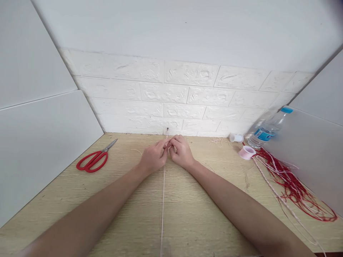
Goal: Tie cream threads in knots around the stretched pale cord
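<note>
desk [66,200]: cord [163,192] btwn hands [168,154]

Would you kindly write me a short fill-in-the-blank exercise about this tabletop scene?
1. Both hands, the left hand and the right hand, pinch a thin pale ____ that runs toward the camera.
2. The scissors on the wooden table have ____ handles.
3. The water bottle has a ____ cap.
4. The loose pile of red strings lies on the person's ____ side.

Missing words: cord; red; blue; right
</note>
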Motion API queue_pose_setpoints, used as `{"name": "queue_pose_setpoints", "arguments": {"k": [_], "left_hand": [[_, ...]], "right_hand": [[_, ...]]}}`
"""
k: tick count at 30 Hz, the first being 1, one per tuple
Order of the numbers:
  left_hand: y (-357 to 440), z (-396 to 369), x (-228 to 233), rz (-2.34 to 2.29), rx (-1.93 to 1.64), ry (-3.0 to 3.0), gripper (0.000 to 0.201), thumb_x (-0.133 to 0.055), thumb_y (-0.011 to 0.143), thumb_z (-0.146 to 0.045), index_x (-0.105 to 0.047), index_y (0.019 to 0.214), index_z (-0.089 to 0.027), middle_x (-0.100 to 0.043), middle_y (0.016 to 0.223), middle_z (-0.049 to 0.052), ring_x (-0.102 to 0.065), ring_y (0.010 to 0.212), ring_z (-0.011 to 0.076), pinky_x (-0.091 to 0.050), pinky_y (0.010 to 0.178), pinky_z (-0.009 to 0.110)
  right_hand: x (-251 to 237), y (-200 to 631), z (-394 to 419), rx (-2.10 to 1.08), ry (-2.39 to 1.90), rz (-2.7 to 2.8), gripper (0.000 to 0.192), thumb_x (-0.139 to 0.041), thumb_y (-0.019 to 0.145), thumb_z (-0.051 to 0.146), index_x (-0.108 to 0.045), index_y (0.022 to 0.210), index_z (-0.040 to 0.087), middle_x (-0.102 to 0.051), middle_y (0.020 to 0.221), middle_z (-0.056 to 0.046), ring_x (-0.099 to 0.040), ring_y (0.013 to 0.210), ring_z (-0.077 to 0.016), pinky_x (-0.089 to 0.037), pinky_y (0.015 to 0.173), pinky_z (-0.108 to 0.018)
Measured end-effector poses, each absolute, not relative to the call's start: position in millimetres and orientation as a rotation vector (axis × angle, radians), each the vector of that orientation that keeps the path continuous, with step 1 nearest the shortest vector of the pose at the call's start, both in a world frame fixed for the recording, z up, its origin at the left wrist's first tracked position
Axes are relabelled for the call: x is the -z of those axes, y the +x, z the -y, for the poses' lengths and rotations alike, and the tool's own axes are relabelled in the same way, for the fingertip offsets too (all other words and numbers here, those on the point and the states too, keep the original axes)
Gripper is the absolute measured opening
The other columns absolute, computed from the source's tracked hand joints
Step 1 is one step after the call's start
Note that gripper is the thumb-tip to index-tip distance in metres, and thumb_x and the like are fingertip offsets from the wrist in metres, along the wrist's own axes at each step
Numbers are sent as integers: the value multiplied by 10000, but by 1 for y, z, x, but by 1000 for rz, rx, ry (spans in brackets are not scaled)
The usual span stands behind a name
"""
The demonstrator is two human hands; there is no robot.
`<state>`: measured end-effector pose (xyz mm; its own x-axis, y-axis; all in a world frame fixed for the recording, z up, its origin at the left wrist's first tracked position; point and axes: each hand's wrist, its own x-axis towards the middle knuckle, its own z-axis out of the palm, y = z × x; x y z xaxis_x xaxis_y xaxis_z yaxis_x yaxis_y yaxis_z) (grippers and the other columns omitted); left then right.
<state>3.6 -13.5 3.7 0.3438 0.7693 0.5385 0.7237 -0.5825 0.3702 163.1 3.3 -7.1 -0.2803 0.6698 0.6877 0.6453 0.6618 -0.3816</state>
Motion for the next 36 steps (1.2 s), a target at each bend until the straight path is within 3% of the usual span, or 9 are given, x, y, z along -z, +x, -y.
{"name": "queue_pose_setpoints", "arguments": {"k": [11, 23, 30, 33, 36], "left_hand": [[-1, 9, 1, -1559, -1163, 2523, 222, -470, 887, -257, -662, 982, -202, -701, 795, 12, -612, 678, 140, -395, 609, 256], [-3, 6, 0, -1606, -1088, 2325, 262, -442, 845, -228, -684, 943, -215, -673, 707, -9, -575, 630, 143, -367, 605, 259], [-5, 10, -3, -1564, -1023, 2338, 166, -472, 779, -210, -637, 788, -193, -587, 610, -22, -499, 580, 131, -316, 580, 257], [-5, 11, -3, -1495, -953, 2324, 159, -463, 783, -218, -595, 701, -189, -563, 598, -25, -477, 576, 129, -303, 576, 260], [-10, 11, -2, -1455, -880, 2203, 183, -478, 774, -247, -583, 639, -184, -559, 590, -24, -479, 584, 135, -309, 577, 266]], "right_hand": [[-11, 179, 13, -300, -958, 1988, 232, -447, 737, -2, -591, 726, 179, -584, 791, -30, -537, 744, -149, -406, 652, -254], [-16, 210, 53, -700, -1110, 1714, 181, -483, 707, 60, -624, 683, 172, -601, 745, -10, -500, 643, -119, -365, 588, -247], [-25, 214, 56, -1202, -1019, 1573, 108, -490, 736, 141, -596, 726, 162, -590, 638, -1, -483, 536, -109, -335, 502, -235], [-26, 214, 58, -1202, -1014, 1614, 109, -483, 773, 171, -590, 791, 169, -564, 606, 17, -489, 525, -110, -347, 507, -234], [-22, 215, 59, -947, -1124, 1753, 139, -486, 802, 189, -607, 870, 188, -481, 560, 49, -444, 506, -105, -331, 513, -232]]}}
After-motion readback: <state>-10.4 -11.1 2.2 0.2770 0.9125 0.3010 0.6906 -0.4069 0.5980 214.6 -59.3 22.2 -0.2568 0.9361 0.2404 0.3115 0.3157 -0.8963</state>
